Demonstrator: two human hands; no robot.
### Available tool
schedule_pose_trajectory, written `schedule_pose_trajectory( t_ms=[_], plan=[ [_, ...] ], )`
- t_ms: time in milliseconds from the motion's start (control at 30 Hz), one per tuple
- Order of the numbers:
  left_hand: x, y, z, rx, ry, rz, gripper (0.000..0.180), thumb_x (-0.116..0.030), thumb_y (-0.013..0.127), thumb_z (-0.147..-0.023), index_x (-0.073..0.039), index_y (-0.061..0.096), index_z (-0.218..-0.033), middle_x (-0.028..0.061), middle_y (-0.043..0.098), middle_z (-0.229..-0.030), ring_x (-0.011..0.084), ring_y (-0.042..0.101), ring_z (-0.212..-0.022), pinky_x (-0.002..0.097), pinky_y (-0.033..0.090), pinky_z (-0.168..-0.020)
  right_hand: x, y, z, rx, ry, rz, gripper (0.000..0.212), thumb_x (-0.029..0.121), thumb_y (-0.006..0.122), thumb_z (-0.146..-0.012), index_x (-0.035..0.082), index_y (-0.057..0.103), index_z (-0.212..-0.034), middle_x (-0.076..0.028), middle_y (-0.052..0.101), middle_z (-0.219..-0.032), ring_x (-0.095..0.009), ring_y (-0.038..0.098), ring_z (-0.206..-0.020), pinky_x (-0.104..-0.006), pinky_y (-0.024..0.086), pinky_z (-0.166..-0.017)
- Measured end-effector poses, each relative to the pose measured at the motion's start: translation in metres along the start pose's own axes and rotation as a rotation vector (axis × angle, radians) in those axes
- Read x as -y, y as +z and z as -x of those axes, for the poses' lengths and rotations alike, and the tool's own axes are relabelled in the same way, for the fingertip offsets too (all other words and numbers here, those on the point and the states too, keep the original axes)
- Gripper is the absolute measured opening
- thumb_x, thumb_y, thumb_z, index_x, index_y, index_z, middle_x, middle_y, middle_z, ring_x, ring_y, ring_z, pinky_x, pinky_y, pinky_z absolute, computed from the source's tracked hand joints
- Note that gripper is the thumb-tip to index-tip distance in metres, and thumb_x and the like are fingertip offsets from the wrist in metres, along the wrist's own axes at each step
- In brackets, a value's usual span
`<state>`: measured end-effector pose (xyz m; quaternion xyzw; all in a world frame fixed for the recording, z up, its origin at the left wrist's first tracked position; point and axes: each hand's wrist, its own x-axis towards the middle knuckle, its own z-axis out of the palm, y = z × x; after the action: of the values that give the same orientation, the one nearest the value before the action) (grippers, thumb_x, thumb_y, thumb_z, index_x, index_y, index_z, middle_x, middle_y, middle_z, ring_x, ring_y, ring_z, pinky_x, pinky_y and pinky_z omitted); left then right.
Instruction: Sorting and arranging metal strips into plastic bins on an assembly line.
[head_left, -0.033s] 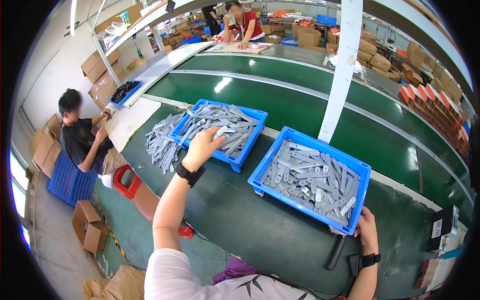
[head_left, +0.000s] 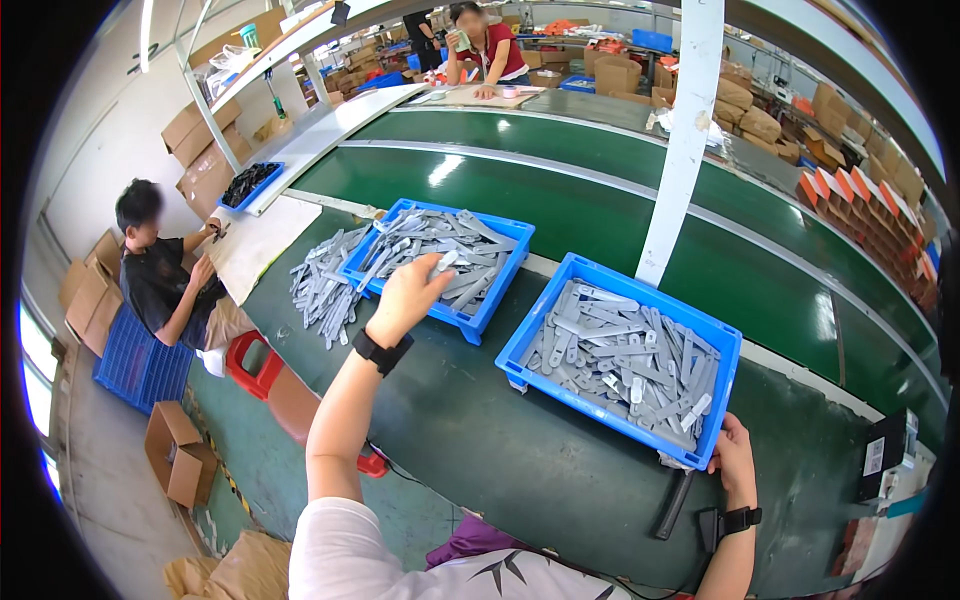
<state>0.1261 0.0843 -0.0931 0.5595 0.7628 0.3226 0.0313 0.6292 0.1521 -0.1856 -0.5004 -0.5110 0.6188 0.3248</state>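
In the head view, the left hand [head_left: 405, 300] reaches over the near edge of the left tray [head_left: 488, 318], a blue one heaped with grey strips [head_left: 480, 285]. Its thumb and forefinger are narrow, pinching a pale strip [head_left: 447, 261] just above the heap. A loose pile [head_left: 330, 285] of similar strips lies on the green bench [head_left: 520, 440], to the left of that tray and touching it.

The right hand [head_left: 735, 465] is at the near right corner of the right tray [head_left: 725, 390], also blue and filled with strips. Its fingers curl against the outside of the corner; I cannot tell how firmly they grip. A black bar [head_left: 675, 505] sticks out toward the near side from below this corner, just left of the hand. Each wrist wears a black band [head_left: 382, 350].

Beyond the trays runs a green belt [head_left: 560, 190], and a white post [head_left: 685, 150] rises behind the right tray. At the far left, a seated co-worker [head_left: 150, 270] in a black top handles something small and dark, near a small tray [head_left: 264, 189] of black parts. At the far side, a person [head_left: 502, 55] in red leans on a table.
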Motion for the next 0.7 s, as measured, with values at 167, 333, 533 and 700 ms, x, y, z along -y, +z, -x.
schedule_pose_trajectory(
  t_ms=[167,333,533,700],
  plan=[
    [-0.083,0.028,0.029,0.342,0.157,0.277,0.026,-0.022,0.05,-0.093,-0.007,0.061,-0.112,0.0151,0.063,-0.105,0.0253,0.062,-0.099,0.0331,0.047,-0.084,0.0,-0.002,0.001,-0.013,0.006,0.015,0.036,0.007,0.053,-0.084,-0.006,0.047,-0.118,-0.006,0.061,-0.061,-0.013,0.057,-0.042,-0.02,0.04,-0.032],
    [-0.12,0.065,0.03,0.254,0.439,0.52,0.048,-0.018,0.06,-0.088,-0.006,0.044,-0.132,0.0136,0.053,-0.098,0.0254,0.053,-0.089,0.0319,0.045,-0.078,-0.002,-0.003,0.0,-0.009,0.007,0.007,0.036,0.006,0.051,-0.083,-0.006,0.048,-0.117,-0.006,0.062,-0.062,-0.011,0.057,-0.043,-0.0198,0.04,-0.032],
    [-0.064,0.038,0.004,-0.311,0.448,-0.159,0.009,-0.004,0.06,-0.074,-0.007,0.062,-0.083,0.0114,0.061,-0.08,0.0307,0.061,-0.078,0.0417,0.049,-0.067,-0.003,-0.001,0.001,0.003,-0.008,0.016,0.033,0.007,0.052,-0.083,-0.005,0.049,-0.114,-0.005,0.061,-0.062,-0.011,0.056,-0.044,-0.0194,0.04,-0.033],
    [-0.007,0.042,-0.004,0.009,0.073,-0.421,0.02,-0.019,0.073,-0.068,-0.01,0.059,-0.079,0.0087,0.063,-0.082,0.0276,0.064,-0.08,0.0387,0.051,-0.067,0.0,0.006,0.002,-0.011,-0.007,0.021,0.034,0.009,0.053,-0.083,-0.005,0.048,-0.114,-0.005,0.061,-0.062,-0.011,0.056,-0.043,-0.0196,0.04,-0.033]
  ],
)
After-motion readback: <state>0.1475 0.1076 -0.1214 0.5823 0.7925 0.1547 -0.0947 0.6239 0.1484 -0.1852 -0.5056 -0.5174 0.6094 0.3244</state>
